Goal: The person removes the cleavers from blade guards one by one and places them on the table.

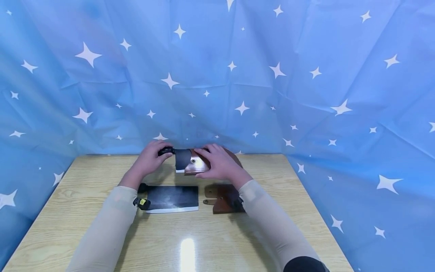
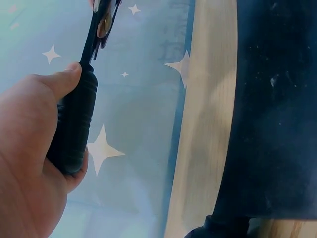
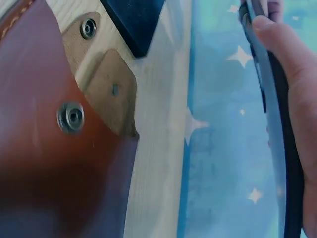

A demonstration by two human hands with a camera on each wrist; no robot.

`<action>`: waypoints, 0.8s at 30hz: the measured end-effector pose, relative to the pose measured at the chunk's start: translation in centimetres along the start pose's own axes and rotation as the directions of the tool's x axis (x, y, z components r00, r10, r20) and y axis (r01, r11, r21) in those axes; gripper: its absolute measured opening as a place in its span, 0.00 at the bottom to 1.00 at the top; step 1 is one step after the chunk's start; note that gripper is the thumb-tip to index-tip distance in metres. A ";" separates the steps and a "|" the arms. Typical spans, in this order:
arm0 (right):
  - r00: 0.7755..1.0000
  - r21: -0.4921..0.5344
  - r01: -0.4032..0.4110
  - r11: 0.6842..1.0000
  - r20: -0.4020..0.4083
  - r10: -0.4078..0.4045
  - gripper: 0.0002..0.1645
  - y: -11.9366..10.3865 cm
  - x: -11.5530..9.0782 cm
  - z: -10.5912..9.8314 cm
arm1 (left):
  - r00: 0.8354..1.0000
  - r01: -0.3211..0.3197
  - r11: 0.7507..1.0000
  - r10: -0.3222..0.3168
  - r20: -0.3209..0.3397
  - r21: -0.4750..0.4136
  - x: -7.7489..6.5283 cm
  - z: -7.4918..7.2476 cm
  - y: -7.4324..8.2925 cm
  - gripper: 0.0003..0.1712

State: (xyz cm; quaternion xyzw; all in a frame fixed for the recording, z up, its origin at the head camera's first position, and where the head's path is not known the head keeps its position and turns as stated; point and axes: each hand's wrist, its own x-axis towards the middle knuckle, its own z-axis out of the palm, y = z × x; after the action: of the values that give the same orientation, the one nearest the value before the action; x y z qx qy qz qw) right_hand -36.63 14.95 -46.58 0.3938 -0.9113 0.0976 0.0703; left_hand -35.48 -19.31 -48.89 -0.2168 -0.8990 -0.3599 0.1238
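Above the back of the table, a cleaver [image 1: 182, 160] is held level, its dark blade partly inside a brown leather sheath [image 1: 198, 165] with a metal snap. My left hand [image 1: 149, 159] grips the cleaver's black handle [image 2: 77, 119], thumb along it in the left wrist view. On the sheathed end, my right hand [image 1: 221, 164] holds the sheath between thumb and fingers; its palm side is hidden in the head view. Below lies a second cleaver [image 1: 173, 198], flat, handle to the left. To its right rests another brown leather sheath [image 3: 34, 148], partly behind my right forearm.
The wooden table [image 1: 163, 241] ends at the back against a blue star-patterned cloth [image 1: 210, 56], which also hangs along both sides. In the right wrist view, the lying sheath's strap [image 3: 114, 89] points toward the corner of the second cleaver's blade.
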 end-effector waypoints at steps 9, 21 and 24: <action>1.000 -0.004 0.023 1.000 -0.015 -0.023 0.60 0.7 -0.3 -0.8 | 1.000 -0.007 1.000 0.007 0.005 -0.022 -0.2 -1.4 -0.8 0.24; 0.997 -0.016 0.058 0.998 0.044 -0.057 0.61 0.8 -0.6 -0.7 | 1.000 -0.020 1.000 0.020 0.011 -0.004 -0.3 -1.7 -1.1 0.23; 0.997 -0.007 0.063 0.998 0.052 -0.062 0.60 0.8 -0.9 -0.8 | 0.999 -0.028 1.000 0.029 0.017 -0.005 -0.3 -1.8 -1.1 0.23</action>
State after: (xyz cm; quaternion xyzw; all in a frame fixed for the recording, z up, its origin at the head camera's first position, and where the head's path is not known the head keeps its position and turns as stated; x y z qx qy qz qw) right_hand -36.55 16.31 -46.07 0.4242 -0.9005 0.0811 0.0515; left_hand -35.66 -21.33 -48.40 -0.2330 -0.8959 -0.3585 0.1205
